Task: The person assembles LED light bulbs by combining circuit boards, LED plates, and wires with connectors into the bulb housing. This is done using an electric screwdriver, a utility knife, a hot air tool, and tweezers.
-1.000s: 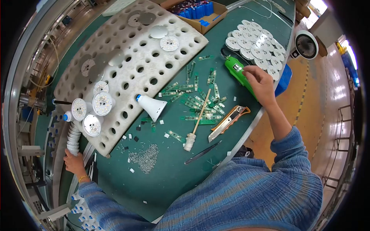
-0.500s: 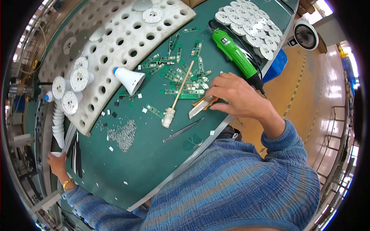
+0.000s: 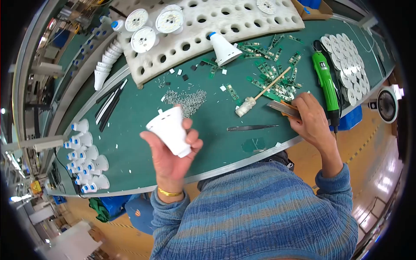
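My left hand point(image 3: 167, 162) is raised over the near part of the table, its fingers and thumb wrapped around a white cone-shaped bulb housing point(image 3: 170, 130), wide end tilted up. At the right, my right hand point(image 3: 313, 119) is closed on a utility knife point(image 3: 282, 108) with orange handle parts and a broad metal blade. Close to the knife lie a stick with a wrapped white end point(image 3: 246, 107), dark tweezers point(image 3: 252, 128) and many small green circuit boards point(image 3: 277, 82). A heap of small screws point(image 3: 186, 103) sits just behind the held housing.
A white foam board with holes point(image 3: 208, 28) carries several assembled bulbs point(image 3: 170, 21) at the back. One more bulb housing point(image 3: 224, 50) leans at its edge. Right stand a green electric screwdriver point(image 3: 325, 80) and round LED boards point(image 3: 349, 65). Other housings point(image 3: 89, 164) are grouped at left.
My left hand has come from the stacked housings at far left to the table's front middle, bringing one housing. My right hand stays at the knife. The head view has shifted left.
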`<state>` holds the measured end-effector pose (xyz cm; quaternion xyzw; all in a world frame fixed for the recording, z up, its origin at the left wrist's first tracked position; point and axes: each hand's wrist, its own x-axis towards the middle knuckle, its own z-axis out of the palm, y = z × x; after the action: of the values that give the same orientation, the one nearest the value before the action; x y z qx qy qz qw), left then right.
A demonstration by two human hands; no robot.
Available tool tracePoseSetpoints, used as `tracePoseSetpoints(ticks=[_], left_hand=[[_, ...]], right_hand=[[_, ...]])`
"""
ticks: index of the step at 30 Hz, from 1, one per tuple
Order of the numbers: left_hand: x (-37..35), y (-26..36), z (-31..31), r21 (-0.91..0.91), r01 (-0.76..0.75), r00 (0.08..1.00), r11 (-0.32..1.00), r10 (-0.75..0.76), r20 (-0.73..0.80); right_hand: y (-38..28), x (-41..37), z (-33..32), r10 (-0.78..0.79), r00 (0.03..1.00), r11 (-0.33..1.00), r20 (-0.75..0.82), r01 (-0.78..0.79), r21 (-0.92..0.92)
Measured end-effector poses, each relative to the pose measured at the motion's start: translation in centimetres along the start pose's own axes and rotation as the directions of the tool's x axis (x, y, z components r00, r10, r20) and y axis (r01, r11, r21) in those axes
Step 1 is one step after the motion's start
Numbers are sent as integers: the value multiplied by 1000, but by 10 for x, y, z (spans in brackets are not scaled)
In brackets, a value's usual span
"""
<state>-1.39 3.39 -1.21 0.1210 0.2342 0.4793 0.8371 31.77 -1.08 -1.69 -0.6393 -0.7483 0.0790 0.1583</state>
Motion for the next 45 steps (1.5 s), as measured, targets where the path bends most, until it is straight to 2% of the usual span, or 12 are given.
tracePoseSetpoints(ticks=[2, 4, 8, 11, 14, 19, 21, 23, 27, 29, 39, 45], left_hand=[[0, -12, 6, -83, 30, 999, 996, -31, -12], [2, -19, 8, -134, 59, 998, 989, -57, 14], [7, -24, 7, -151, 97, 995, 984, -94, 27], [8, -26, 2, -134, 89, 994, 987, -80, 73], [5, -23, 16, 45, 12, 977, 999, -2, -214], [5, -19, 14, 21, -143, 988, 990, 144, -58], [5, -17, 14, -3, -137, 991, 991, 137, -13], [12, -14, 21, 101, -124, 983, 987, 136, -123], [20, -17, 38, 144, -232, 936, 962, 261, -235], [23, -15, 24, 85, -280, 952, 956, 288, -104], [31, -17, 18, 249, -428, 889, 869, 455, -59], [32, -20, 13, 215, -478, 869, 852, 494, -26]], right_hand=[[-3, -9, 1, 132, 991, 987, 6, -132, 96], [-18, -10, -6, 251, 967, 897, -33, -220, 383], [-58, 6, -28, 353, 927, 452, 126, -287, 845], [-73, 19, -25, 204, 937, 345, 284, -340, 875], [-82, 26, -6, 68, 941, 307, 330, -335, 891], [-101, 48, -10, -206, 832, 405, 515, -407, 819], [-109, 56, -3, -294, 835, 324, 465, -370, 871], [-112, 64, 2, -394, 796, 263, 459, -381, 887], [-117, 81, -5, -395, 698, 317, 598, -507, 801], [-119, 86, -7, -402, 656, 297, 639, -567, 768], [-125, 88, -4, -438, 626, 270, 645, -593, 759], [-129, 87, -9, -476, 624, 229, 620, -592, 773]])
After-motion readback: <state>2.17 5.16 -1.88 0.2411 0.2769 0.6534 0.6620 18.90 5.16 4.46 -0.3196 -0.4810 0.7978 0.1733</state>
